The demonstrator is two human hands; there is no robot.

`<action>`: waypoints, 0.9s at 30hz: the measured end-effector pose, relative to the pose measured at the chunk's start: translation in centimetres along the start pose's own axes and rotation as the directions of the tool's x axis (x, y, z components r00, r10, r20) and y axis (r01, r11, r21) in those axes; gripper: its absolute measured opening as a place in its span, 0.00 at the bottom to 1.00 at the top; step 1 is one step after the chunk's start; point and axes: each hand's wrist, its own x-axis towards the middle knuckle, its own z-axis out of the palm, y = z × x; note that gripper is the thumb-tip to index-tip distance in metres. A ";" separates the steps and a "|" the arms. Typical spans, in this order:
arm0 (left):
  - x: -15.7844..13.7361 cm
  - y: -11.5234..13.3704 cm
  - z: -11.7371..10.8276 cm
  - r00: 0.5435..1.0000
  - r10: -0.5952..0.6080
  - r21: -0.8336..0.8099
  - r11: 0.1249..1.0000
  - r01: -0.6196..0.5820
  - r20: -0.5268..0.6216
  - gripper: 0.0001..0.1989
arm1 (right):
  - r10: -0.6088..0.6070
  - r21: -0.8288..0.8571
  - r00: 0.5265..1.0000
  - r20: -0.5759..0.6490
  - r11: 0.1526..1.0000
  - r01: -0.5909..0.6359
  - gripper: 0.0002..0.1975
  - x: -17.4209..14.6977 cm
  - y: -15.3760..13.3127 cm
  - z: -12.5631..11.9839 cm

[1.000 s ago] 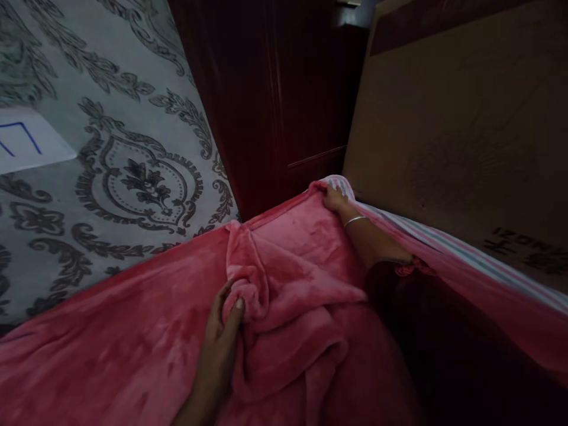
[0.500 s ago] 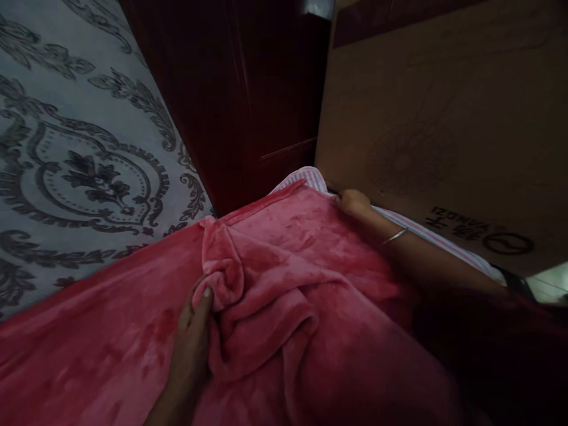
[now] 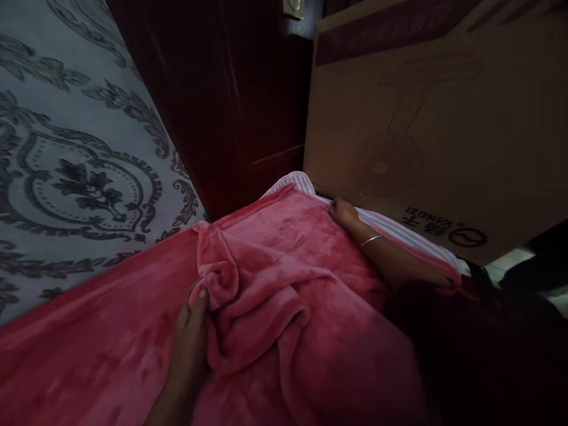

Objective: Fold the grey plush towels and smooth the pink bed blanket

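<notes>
A plush pink-red blanket (image 3: 266,266) covers the bed, bunched into thick folds near the middle. My left hand (image 3: 193,313) is closed on one of these folds, thumb on top. Farther off, my right hand (image 3: 344,212) is closed at the blanket's far right edge, a silver bangle on its wrist. Its fingertips are partly hidden, but they appear to grip the blanket's border. Beneath that edge a striped pink, grey and white sheet (image 3: 402,228) shows along the side and at the far corner.
A large printed cardboard box (image 3: 444,136) stands against the right side of the bed. Behind the far end is a dark red wooden door (image 3: 261,106) with a lock plate (image 3: 293,8). Patterned wallpaper (image 3: 84,177) lines the left side.
The view has tilted up and turned slightly right, showing more of the box and the door's lock plate. Both hands keep nearly the same places on the blanket.
</notes>
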 end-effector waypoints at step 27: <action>-0.9 0.6 0.1 0.901 -0.031 -0.546 0.786 0.289 0.432 0.32 | -0.703 0.512 0.702 0.117 0.648 0.564 0.51 -25.8 -18.3 -0.9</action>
